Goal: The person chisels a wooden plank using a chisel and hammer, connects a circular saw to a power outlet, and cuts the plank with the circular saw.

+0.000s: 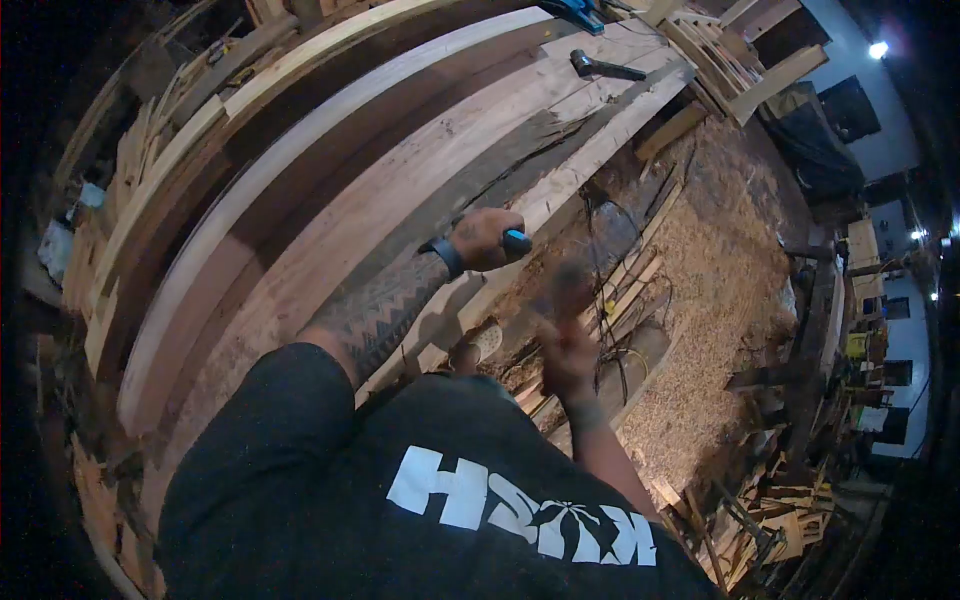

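My left hand (485, 238), with a dark band at the wrist, is closed round the blue-and-black handle (516, 241) of what looks like a chisel. Its blade is hidden by the hand. That fist is over the near edge of a long timber plank (560, 190). Lower and to the right, my right hand (570, 362) is smeared by motion but wrapped round a handle. The blurred dark head of a hammer or mallet (570, 287) shows above it, apart from the blue handle.
Curved timber beams (330, 120) run along the left. A dark tool (607, 68) and a blue tool (575, 14) lie at the planks' far end. Black cables (600, 270) hang beside the timber. Wood shavings (715, 270) cover the floor; scrap wood (790, 525) is piled lower right.
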Available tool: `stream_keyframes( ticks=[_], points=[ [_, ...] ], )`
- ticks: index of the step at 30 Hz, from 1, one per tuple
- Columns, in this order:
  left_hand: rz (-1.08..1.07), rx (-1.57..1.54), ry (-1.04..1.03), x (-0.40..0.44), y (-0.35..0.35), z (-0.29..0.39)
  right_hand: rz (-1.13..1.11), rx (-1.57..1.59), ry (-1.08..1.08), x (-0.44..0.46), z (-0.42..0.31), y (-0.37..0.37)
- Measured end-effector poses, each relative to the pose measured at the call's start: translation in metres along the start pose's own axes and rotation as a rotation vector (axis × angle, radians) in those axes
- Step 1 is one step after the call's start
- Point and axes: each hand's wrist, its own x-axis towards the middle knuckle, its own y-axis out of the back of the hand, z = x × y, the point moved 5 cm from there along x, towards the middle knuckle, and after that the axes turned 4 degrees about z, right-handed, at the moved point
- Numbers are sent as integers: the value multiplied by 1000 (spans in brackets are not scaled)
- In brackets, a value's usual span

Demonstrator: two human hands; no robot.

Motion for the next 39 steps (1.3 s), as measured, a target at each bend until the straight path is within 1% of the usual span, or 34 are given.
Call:
stream_keyframes(
  ticks=[1, 2, 3, 4, 6, 9, 10, 11, 12, 13, 15, 16, 17, 18, 19, 20, 22, 23, 24, 25, 26, 28, 29, 30, 32, 34, 36, 37, 38, 39],
  points=[
    [-69, 40, -36, -2, -6, -3, -41, -246, -182, -2, 31, -14],
    [-133, 80, -79, -1, -13, -5, 58, -253, -64, -9, 39, -9],
    [-9, 92, -179, -5, -15, -3, 152, -261, 80, -12, 44, -3],
    [63, -18, -190, -3, -9, 6, 230, -262, 221, -15, 54, -1],
    [72, -21, -167, -2, 0, 15, 244, 65, -56, -26, 76, 42],
    [64, 21, -168, -1, -9, 3, 429, 610, -65, -30, 15, 99],
    [87, 12, -170, 0, -6, 4, 301, 675, 189, -27, -30, 114],
    [108, 1, -172, -1, -4, 7, 199, 792, 395, -23, -66, 121],
    [130, -13, -174, -1, -3, 8, 96, 871, 430, -21, -62, 121],
    [115, 8, -135, -1, -4, 5, -10, 945, 464, -18, -55, 119],
    [102, -37, -68, 3, -2, 3, -34, 994, 559, -16, -38, 90],
    [91, -56, -34, 3, 0, 3, 51, 608, 299, -15, -1, 54],
    [69, -49, -34, 3, -2, 2, 67, 310, 113, -13, 30, 22],
    [46, -41, -37, 4, -3, 1, 25, 8, -63, -13, 60, -10],
    [29, -30, -43, 7, -3, 0, -81, -205, -159, -3, 77, -36],
    [40, -37, -36, 9, -2, 1, -63, -96, -295, -14, 95, -41],
    [86, -51, -3, 8, -2, -1, 22, 83, -271, -20, 93, -26],
    [0, -25, 67, 6, 3, 8, 66, 254, -355, -35, 55, -2],
    [16, -20, 31, 6, 0, 7, 118, 428, -403, -28, 20, 34],
    [37, -13, -2, 6, -3, 5, 229, 549, -301, -24, -1, 61],
    [56, -5, -29, 4, -4, 4, 337, 674, -113, -23, -25, 88],
    [53, -14, -20, 2, -9, 1, 395, 942, 308, -19, -64, 112],
    [69, -12, -39, 2, -14, -3, 382, 949, 425, -15, -60, 112],
    [85, -10, -60, 4, -18, -7, 369, 747, 480, -10, -26, 98],
    [2, 34, -16, 9, -4, 3, 379, 352, 605, -1, 33, 67],
    [-83, 37, 38, -1, -14, 8, 322, 236, 311, -20, 99, 43],
    [-104, 48, 82, 9, -17, -9, 247, 132, 76, -5, 140, 19],
    [-169, 77, 70, 10, -7, 2, 199, 86, -62, -6, 126, 1],
    [-130, 65, 44, 3, -8, 9, 173, 155, -263, -21, 117, 11],
    [-88, 50, 9, 0, -11, 13, 158, 220, -466, -34, 71, 18]
  ],
)
